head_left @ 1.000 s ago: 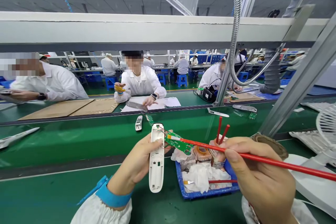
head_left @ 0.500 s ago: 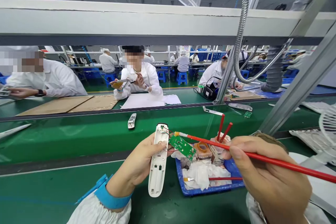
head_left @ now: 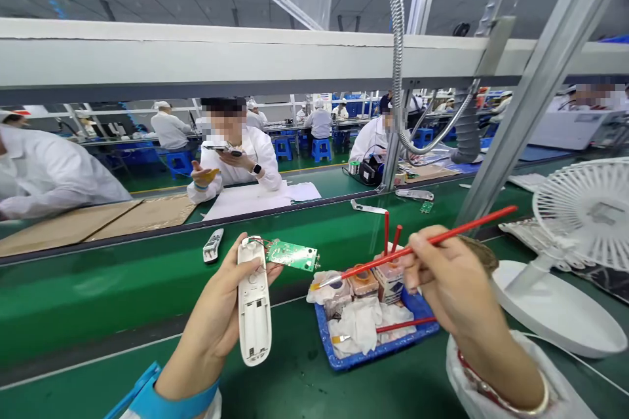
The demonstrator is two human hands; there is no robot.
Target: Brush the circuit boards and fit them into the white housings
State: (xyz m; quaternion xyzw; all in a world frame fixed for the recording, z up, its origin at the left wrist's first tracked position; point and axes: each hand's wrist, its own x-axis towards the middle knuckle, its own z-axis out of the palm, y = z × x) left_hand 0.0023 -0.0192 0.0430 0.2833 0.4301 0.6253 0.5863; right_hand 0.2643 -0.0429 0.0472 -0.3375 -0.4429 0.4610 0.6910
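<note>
In my left hand (head_left: 221, 301) is a long white plastic housing (head_left: 255, 321), held upright with its inner side facing me. A green circuit board (head_left: 293, 255) hangs out to the right from its top end on thin red and dark wires. My right hand (head_left: 442, 268) pinches a red-handled brush (head_left: 381, 260), its bristles pointing down left, over a small container at the tray's back left corner; I cannot tell whether they touch. The blue tray (head_left: 351, 361) holds crumpled white wipes (head_left: 361, 324), a second brush (head_left: 405, 325) and small containers with red sticks standing up.
A white fan (head_left: 560, 268) stands at the right. Beyond the green belt (head_left: 122, 288) sit co-workers in white. A white handheld unit (head_left: 213, 245), housing pieces (head_left: 368, 207) and a small board (head_left: 426, 207) lie along the belt. A metal post (head_left: 531, 85) slants at the right.
The brush has left the circuit board and swung down to the tray's back left. My left hand has moved left in view with the housing, and the board has turned. The view has shifted right.
</note>
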